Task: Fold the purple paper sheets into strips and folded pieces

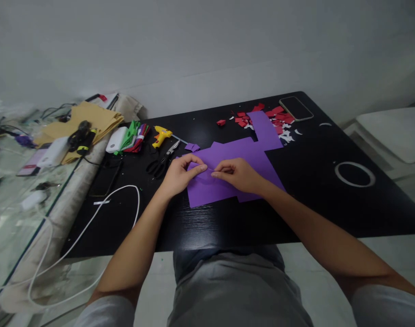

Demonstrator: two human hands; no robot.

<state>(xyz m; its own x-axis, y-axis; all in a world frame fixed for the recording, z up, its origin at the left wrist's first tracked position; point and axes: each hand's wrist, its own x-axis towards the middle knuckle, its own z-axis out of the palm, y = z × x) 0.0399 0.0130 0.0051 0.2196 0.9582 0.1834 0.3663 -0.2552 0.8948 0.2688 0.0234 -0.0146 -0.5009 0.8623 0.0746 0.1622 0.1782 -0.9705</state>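
Observation:
Both hands meet above purple sheets (212, 193) lying on the black table (200, 227). My left hand (186, 172) has its thumb and forefinger pinched together, my right hand (236, 173) likewise, with a small purple piece (210, 170) between their fingertips. It blends into the sheets beneath, so its shape is hard to make out. A few small purple pieces (192, 147) lie just beyond my left hand. Further off to the right, a purple strip (266, 131) overlaps the sheets and some red scraps (241, 121).
Black-handled scissors (162, 162) and a yellow glue gun (161, 136) lie left of the sheets. Green and red bundles (134, 136), a dark phone (106, 179) and a white cable (138, 204) are further left. At right are another phone (296, 108) and a white ring (355, 174).

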